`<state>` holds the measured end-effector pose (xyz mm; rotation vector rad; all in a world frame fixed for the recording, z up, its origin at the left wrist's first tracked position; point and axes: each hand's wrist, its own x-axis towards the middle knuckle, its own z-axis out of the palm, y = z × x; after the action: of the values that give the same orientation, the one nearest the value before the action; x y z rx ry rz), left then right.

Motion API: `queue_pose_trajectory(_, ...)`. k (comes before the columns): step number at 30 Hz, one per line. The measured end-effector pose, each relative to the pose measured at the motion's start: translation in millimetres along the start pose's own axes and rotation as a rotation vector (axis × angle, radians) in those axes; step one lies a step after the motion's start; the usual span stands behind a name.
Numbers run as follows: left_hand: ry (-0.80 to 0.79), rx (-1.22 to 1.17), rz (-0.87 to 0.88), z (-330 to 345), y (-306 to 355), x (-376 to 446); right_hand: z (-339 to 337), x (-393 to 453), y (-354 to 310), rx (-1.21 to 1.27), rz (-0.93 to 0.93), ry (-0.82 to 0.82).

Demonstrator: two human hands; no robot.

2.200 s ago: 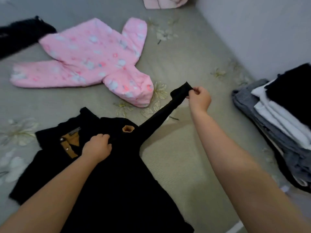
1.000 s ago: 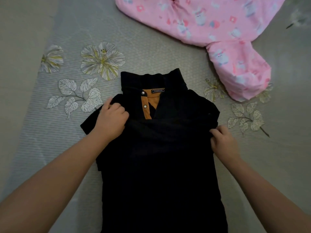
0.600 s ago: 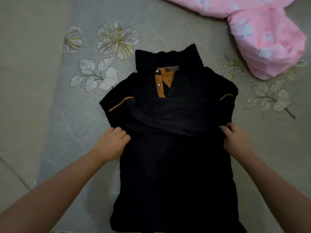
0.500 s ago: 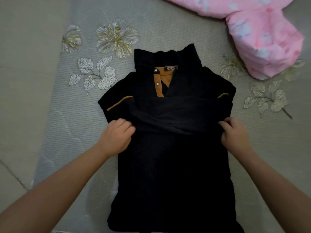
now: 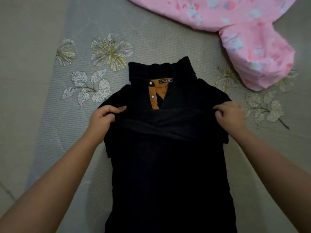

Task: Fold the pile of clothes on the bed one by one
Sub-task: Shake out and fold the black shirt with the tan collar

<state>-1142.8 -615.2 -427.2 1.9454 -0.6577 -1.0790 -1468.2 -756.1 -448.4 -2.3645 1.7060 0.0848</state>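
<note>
A black polo shirt (image 5: 168, 165) with a mustard placket and a "FASHION" label lies face up in the middle of the bed, collar away from me. Both sleeves are folded across its chest. My left hand (image 5: 102, 118) pinches the shirt's left edge at shoulder height, next to a mustard cuff trim. My right hand (image 5: 229, 115) pinches the right edge at the same height. The fabric between my hands is raised off the bed a little.
A pink printed garment (image 5: 244, 36) lies spread at the upper right, one sleeve end reaching close to the shirt's right shoulder. The grey bed sheet (image 5: 50, 132) with flower prints extends to the left and right of the shirt.
Both sleeves have been folded over the chest. My hands moved from the shirt's waist sides up to its shoulder edges and gripped them, lifting the fabric slightly.
</note>
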Motion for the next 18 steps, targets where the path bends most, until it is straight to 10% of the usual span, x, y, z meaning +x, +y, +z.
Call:
queue_pose_trajectory(6, -0.094, 0.061, -0.006, -37.1, -51.3, -44.8, 12.0, -2.1, 2.6, -0.03, 0.201, 0.041)
queue_pose_trajectory(13, 0.103, 0.702, -0.155, -34.0, -88.1, -61.3, 22.5, -1.0, -8.5, -0.046, 0.314, 0.07)
queue_pose_trajectory(18, 0.28, 0.582, -0.015, -12.4, -52.5, -48.6, 17.6, -7.3, -17.0, -0.021, 0.152, 0.1)
